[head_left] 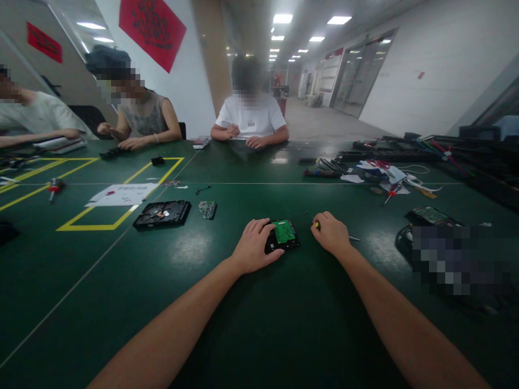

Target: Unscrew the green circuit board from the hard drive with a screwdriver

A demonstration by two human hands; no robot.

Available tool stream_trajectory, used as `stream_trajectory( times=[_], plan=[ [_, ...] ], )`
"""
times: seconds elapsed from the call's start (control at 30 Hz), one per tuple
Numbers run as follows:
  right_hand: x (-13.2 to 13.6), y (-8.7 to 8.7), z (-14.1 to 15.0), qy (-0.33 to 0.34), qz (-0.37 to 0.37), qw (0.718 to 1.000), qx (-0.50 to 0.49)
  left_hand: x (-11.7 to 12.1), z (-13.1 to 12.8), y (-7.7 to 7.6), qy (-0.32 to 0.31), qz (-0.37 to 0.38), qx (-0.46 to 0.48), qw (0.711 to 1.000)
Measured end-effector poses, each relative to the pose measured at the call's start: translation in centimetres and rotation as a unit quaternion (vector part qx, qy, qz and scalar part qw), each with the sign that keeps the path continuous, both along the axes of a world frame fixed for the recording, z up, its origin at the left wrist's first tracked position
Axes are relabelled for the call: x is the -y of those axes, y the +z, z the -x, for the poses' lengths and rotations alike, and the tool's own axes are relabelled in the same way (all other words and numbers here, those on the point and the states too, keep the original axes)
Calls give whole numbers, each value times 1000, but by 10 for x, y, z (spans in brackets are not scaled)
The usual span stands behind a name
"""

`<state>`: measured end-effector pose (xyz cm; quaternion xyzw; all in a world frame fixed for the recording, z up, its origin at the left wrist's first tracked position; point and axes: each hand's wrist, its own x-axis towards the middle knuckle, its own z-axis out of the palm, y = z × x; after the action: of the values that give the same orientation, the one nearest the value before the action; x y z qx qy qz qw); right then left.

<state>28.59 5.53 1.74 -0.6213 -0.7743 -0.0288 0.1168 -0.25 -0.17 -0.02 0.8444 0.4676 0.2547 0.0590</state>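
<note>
A black hard drive with a green circuit board on its upper face lies flat on the green table in front of me. My left hand spans its left side, fingers at the far edge and thumb at the near edge, holding it against the table. Just to the right, apart from the drive, my right hand is closed around a screwdriver. The tool's yellow end shows by the fingertips and its thin metal shaft sticks out to the right. Small screws lie beyond the drive.
An open black drive casing and a loose circuit board lie left. Paper sits over yellow tape. Cables and tools crowd the far right, with another drive nearer. Several people sit across the table.
</note>
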Motion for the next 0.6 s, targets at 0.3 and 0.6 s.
stream_trajectory(
  times=[0.3,0.6],
  plan=[
    [1,-2,-1,-16,4,1000,-4,0,-1,1,-1,-3,-3,1000],
    [1,-2,-1,30,13,999,-5,0,0,0,1,-3,1,1000]
  ],
)
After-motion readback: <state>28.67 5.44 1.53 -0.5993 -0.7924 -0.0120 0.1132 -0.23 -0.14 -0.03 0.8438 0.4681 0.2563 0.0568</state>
